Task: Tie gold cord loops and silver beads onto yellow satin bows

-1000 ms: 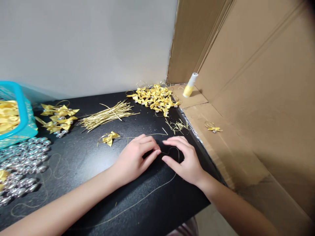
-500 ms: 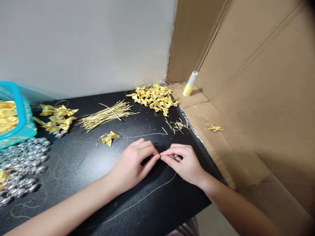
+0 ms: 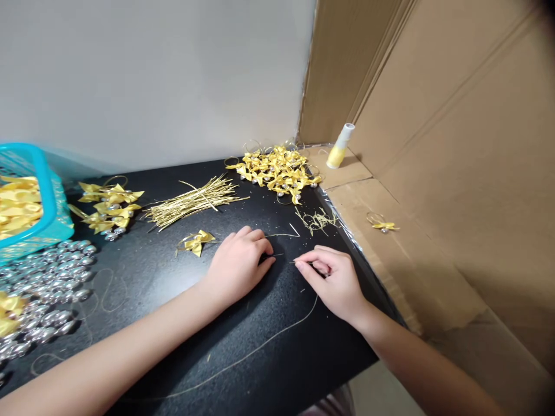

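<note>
My left hand (image 3: 240,263) rests low over the black table, thumb and fingers closed. A thin, straight needle (image 3: 277,255) appears to stick out from its fingertips; its held part is hidden. My right hand (image 3: 332,277) pinches the end of a pale thread (image 3: 264,342) between thumb and forefinger, a short tip poking out to the left. From beneath this hand the thread curves across the table towards the front left. A small gap separates the two hands. Just behind my left hand lies a yellow ribbon bow (image 3: 198,242) with a wire stem running under the fingers.
Gold twist ties (image 3: 197,202) lie bundled behind. Finished bows (image 3: 277,170) are heaped near the corner, with wire clippings (image 3: 318,219) before them. Silver beads (image 3: 56,277) and a turquoise basket (image 3: 56,214) sit left. A thread cone (image 3: 341,147) stands on cardboard at right.
My right fingers closed from an open curve and met my left fingertips on the thread. Now the hands have drawn apart, the right one pinching the thread's end.
</note>
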The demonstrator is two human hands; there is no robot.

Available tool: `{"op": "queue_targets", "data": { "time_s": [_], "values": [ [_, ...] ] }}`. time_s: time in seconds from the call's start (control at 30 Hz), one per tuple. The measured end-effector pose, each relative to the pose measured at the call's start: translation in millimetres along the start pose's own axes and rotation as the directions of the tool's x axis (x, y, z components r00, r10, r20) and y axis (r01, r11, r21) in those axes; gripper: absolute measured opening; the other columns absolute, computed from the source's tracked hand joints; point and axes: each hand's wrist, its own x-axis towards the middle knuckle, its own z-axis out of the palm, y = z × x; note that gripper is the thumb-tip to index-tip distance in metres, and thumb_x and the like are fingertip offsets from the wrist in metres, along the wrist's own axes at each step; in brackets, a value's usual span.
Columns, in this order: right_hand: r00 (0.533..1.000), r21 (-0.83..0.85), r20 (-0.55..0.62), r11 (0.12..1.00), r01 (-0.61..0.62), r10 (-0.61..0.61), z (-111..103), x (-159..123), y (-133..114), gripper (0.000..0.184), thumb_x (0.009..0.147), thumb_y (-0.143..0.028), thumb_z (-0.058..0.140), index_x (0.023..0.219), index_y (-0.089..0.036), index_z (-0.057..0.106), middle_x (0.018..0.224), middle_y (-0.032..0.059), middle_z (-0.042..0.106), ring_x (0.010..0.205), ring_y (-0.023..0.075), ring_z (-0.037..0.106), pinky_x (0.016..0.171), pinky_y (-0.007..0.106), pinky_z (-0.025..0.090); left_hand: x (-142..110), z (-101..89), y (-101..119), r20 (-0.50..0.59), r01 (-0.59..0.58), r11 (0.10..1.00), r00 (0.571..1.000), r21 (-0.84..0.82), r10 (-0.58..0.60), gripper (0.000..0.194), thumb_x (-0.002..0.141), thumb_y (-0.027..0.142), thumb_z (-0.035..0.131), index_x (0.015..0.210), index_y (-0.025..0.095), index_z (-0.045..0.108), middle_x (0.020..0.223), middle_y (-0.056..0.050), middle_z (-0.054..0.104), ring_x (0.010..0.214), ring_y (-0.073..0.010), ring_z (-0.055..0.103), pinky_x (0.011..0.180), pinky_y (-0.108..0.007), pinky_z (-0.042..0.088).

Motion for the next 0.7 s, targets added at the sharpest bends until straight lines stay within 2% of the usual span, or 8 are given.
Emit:
{"op": "queue_targets", "data": {
  "time_s": [0.13,0.33,0.43,0.6,0.67,0.7],
  "values": [
    [1.0,-0.011,0.005,1.0,-0.003,0.003,-0.2,-0.8,1.9,0.012,0.084,-0.016,0.063,0.075,-0.014,0.07,0.057,-0.0054,0.04,0.052,0.0075,0.04,0.051,0.022,0.033,9.4,-9.2,10.3,0.093,-0.033,0.988,0.995,0.149,0.019,0.017,0.089,0.024,0.059,0.078,0.015,0.069,0.084,-0.008,0.067,0.087,-0.0283,0.06,0.071,-0.04,0.045],
    [1.0,-0.012,-0.005,1.0,-0.01,0.01,-0.3,-0.2,3.2,0.013,0.084,-0.017,0.062,0.075,-0.014,0.071,0.056,-0.0057,0.038,0.052,0.0077,0.039,0.051,0.022,0.032,8.2,-5.7,16.4,0.101,-0.132,0.943,0.989,0.306,0.105,0.021,0.092,0.013,0.049,0.081,0.01,0.066,0.085,-0.012,0.066,0.085,-0.0293,0.061,0.068,-0.04,0.045],
    [0.999,0.001,-0.029,0.999,-0.033,0.033,-0.7,0.5,4.2,0.014,0.085,-0.019,0.062,0.076,-0.015,0.071,0.057,-0.0055,0.037,0.052,0.0079,0.039,0.051,0.022,0.032,6.1,-1.2,12.9,0.091,-0.089,0.959,0.994,0.269,0.067,0.021,0.094,0.016,0.047,0.084,0.01,0.065,0.088,-0.013,0.065,0.085,-0.0283,0.06,0.071,-0.039,0.046],
    [0.997,0.02,-0.039,0.998,-0.06,0.06,0.1,1.6,5.3,0.015,0.085,-0.02,0.061,0.075,-0.015,0.07,0.058,-0.0055,0.036,0.053,0.0082,0.039,0.051,0.022,0.033,-0.2,-0.3,1.9,0.037,0.001,0.995,0.999,0.105,-0.005,0.019,0.095,0.021,0.049,0.086,0.012,0.064,0.089,-0.01,0.064,0.085,-0.0241,0.058,0.077,-0.036,0.044],
    [0.998,0.015,-0.031,0.998,-0.061,0.061,1.1,1.9,5.8,0.015,0.085,-0.021,0.061,0.075,-0.015,0.07,0.058,-0.0055,0.036,0.053,0.0083,0.039,0.051,0.022,0.033,-0.3,-2.7,-2.5,0.002,-0.055,0.994,0.999,0.091,0.055,0.011,0.092,0.021,0.056,0.089,0.013,0.064,0.091,-0.008,0.064,0.086,-0.0233,0.057,0.075,-0.034,0.042],
    [0.998,0.009,-0.027,0.998,-0.059,0.06,1.5,2.0,6.1,0.015,0.085,-0.021,0.061,0.076,-0.015,0.07,0.057,-0.0055,0.036,0.053,0.0084,0.038,0.051,0.022,0.033,1.4,-4.4,-4.6,-0.009,-0.121,0.987,0.992,0.109,0.122,0.009,0.09,0.021,0.059,0.091,0.014,0.065,0.093,-0.007,0.064,0.087,-0.023,0.056,0.074,-0.034,0.041]
  ]
}}
